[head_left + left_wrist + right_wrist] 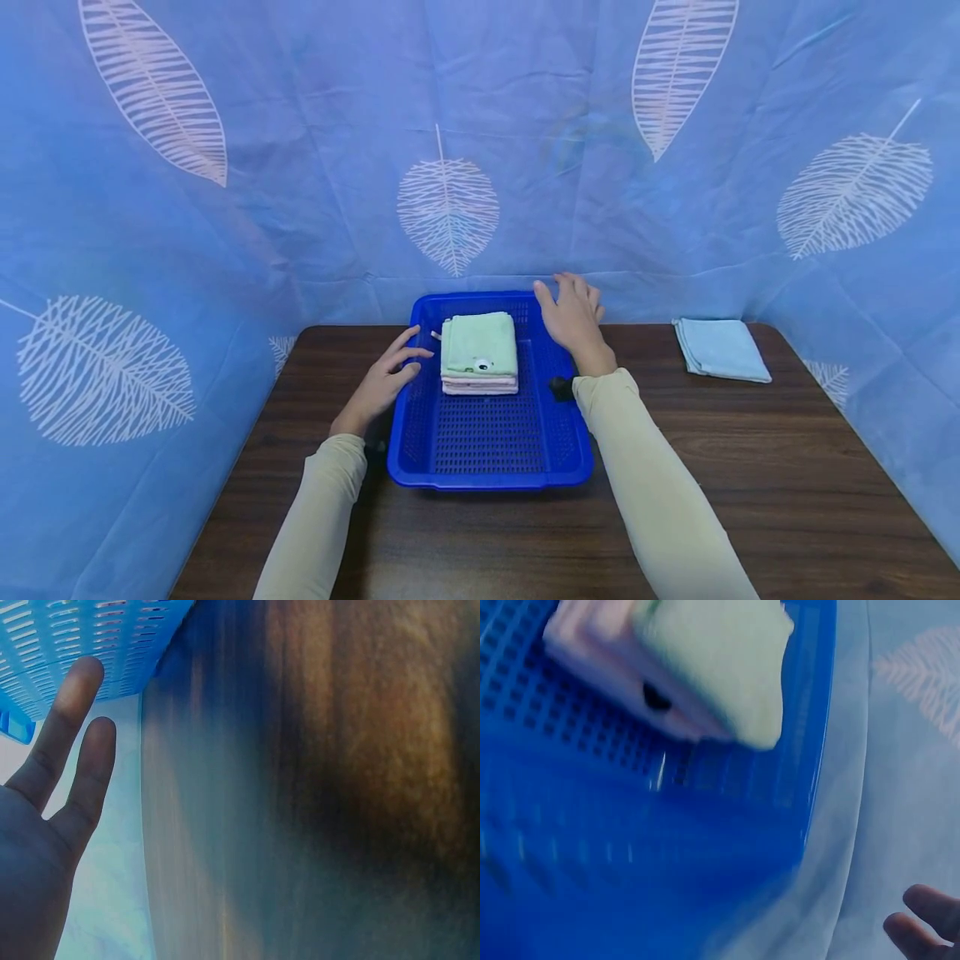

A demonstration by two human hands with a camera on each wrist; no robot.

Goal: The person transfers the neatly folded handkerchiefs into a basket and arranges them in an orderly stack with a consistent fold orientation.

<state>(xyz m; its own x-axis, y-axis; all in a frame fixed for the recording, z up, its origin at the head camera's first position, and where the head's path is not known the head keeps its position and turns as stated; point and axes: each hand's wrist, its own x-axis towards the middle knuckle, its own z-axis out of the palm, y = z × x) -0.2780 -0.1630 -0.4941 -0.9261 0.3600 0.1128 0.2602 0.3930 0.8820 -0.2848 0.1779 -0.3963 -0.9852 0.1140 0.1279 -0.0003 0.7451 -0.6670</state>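
A blue plastic basket (491,481) with perforated sides stands on the table. Stacked in its back half are folded towels, a light green towel (480,337) with an animal-face detail on top and pale pink towels (480,388) beneath. My left hand (378,383) is at the basket's left rim, fingers spread; in the left wrist view two fingers (96,754) overlap the slotted side. Over the back right corner is my right hand (573,321), its fingers loosely extended and holding nothing. Only its fingertips (930,904) show in the right wrist view, beyond the rim.
A folded light blue towel (722,350) lies at the back right of the dark wooden table (750,467). Blue cloth with white leaf prints (447,208) hangs behind the table and at both sides. A black wrist device (561,388) overlaps the basket's right side.
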